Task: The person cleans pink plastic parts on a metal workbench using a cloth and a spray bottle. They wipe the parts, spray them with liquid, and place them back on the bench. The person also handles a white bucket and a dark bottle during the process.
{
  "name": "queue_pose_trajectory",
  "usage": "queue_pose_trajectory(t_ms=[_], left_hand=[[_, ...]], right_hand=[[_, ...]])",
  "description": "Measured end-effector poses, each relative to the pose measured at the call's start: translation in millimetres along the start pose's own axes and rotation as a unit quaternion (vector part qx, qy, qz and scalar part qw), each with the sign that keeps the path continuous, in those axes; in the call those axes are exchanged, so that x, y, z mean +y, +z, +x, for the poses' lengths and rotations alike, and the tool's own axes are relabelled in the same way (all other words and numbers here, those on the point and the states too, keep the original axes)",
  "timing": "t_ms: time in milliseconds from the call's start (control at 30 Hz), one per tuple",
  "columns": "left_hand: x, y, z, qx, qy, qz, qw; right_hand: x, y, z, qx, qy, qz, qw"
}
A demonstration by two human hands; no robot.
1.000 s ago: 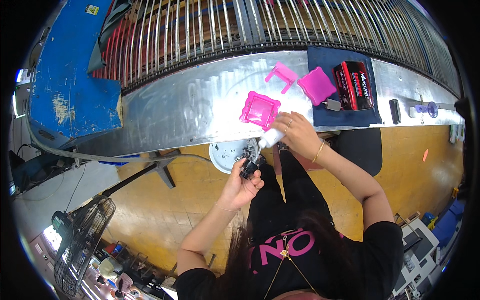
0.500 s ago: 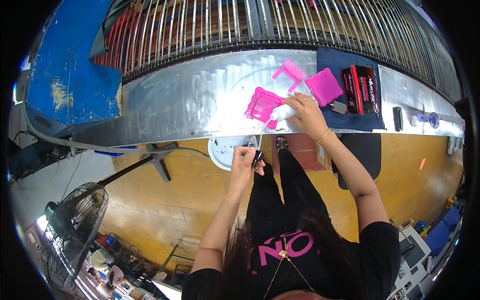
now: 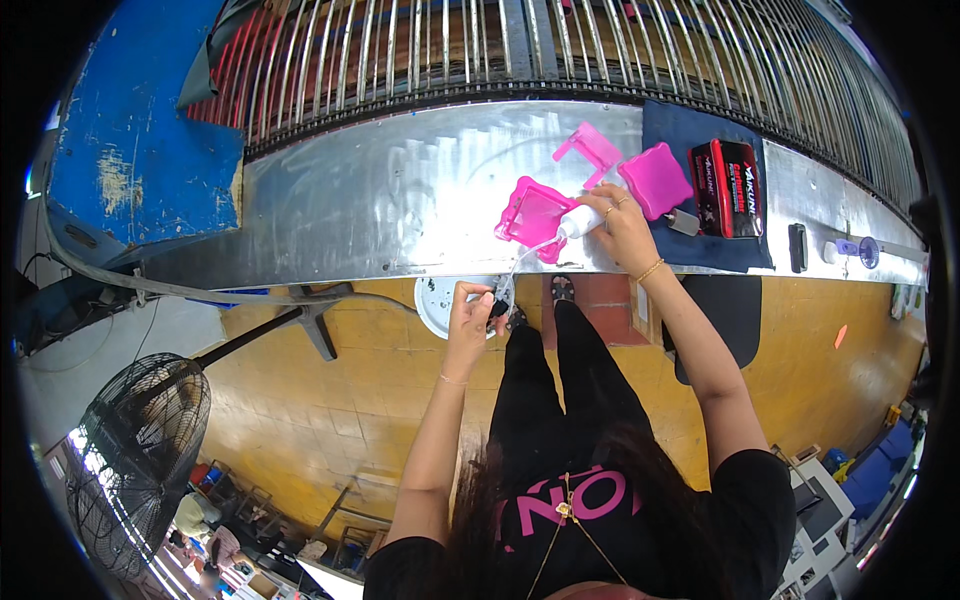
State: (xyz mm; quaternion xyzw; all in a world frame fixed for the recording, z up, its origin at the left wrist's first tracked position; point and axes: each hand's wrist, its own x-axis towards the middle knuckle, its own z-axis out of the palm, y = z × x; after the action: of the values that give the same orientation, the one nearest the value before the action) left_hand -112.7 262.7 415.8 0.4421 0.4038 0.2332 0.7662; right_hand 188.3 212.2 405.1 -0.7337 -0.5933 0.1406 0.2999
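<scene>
My right hand point(image 3: 622, 232) is closed around a white squeeze bottle point(image 3: 577, 224) over the front edge of a metal table. The bottle is tilted, and its thin clear nozzle point(image 3: 522, 256) points down toward my left hand point(image 3: 468, 322). Between the fingers of that hand is a small black part point(image 3: 498, 307), too small to name. Just behind the bottle lies a pink wavy-edged tray point(image 3: 534, 212). Farther back are a pink bracket-shaped piece point(image 3: 590, 150) and a second pink wavy-edged square point(image 3: 656, 181).
On a dark cloth point(image 3: 745, 258) stand a black-and-red box point(image 3: 724, 188) and a small capped bottle point(image 3: 684, 222). A purple handled item point(image 3: 866, 251) lies farther right. Below the edge sits a white tub point(image 3: 433, 306) with dark bits. Metal bars point(image 3: 440, 50) run behind; a fan point(image 3: 140, 460) stands left.
My left hand has moved slightly left, and its fingers have drawn in around the black part. My right hand still holds the bottle nearly in place. The view has shifted a little.
</scene>
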Motion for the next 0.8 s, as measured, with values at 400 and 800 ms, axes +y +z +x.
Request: queue_pose_trajectory(t_ms=[400, 800], left_hand=[[-7, -9, 10, 0.063, -0.022, -0.040, 0.997], [-12, -3, 9, 0.076, -0.046, -0.074, 0.993]], right_hand=[[-11, -4, 11, 0.021, -0.010, -0.140, 0.990], [-11, 2, 17, 0.027, -0.038, -0.188, 0.981]])
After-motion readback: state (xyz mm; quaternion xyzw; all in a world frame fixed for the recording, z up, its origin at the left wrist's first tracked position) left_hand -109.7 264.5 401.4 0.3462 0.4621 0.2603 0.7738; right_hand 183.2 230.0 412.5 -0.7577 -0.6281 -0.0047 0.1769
